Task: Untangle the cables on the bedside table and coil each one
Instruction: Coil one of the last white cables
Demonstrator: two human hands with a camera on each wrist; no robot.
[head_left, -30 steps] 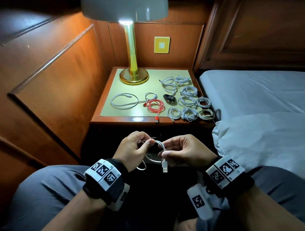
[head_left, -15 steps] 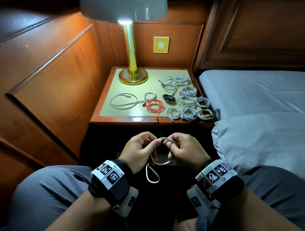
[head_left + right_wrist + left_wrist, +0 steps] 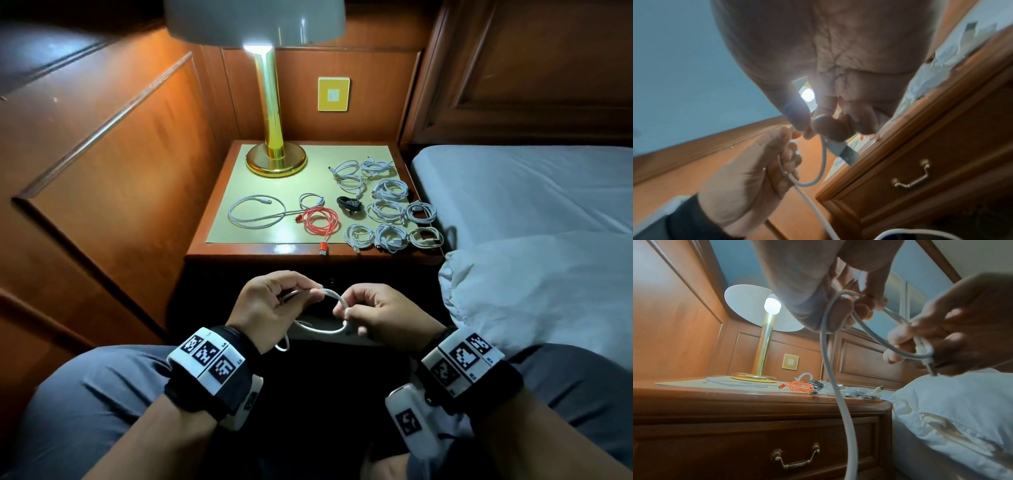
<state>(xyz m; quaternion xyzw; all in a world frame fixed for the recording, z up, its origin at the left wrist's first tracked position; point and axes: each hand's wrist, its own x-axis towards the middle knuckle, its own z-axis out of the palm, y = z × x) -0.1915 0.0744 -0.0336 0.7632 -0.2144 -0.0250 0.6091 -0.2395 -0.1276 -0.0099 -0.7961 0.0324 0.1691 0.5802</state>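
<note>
Both hands hold one white cable [image 3: 329, 294] over my lap, in front of the bedside table [image 3: 239, 251]. My left hand [image 3: 274, 301] pinches its loops [image 3: 840, 308] between thumb and fingers. My right hand [image 3: 370, 317] pinches the cable near its USB plug [image 3: 844, 152]. A small loop arcs between the hands, and a tail [image 3: 844, 418] hangs down. On the table lie a loose white cable [image 3: 257, 216], a small white coil [image 3: 311, 200], a red coil [image 3: 322, 222], a black coil [image 3: 349, 205] and several white coils [image 3: 387, 209].
A brass lamp [image 3: 274, 137] stands at the table's back left on a yellow-green mat [image 3: 308, 150]. Wood panelling runs along the left. A bed with white bedding [image 3: 531, 274] lies to the right. The table's drawer has a brass handle [image 3: 795, 457].
The plug that hung below my right hand a second ago is now drawn up into that hand. Both hands rose slightly and the cable loop between them tightened.
</note>
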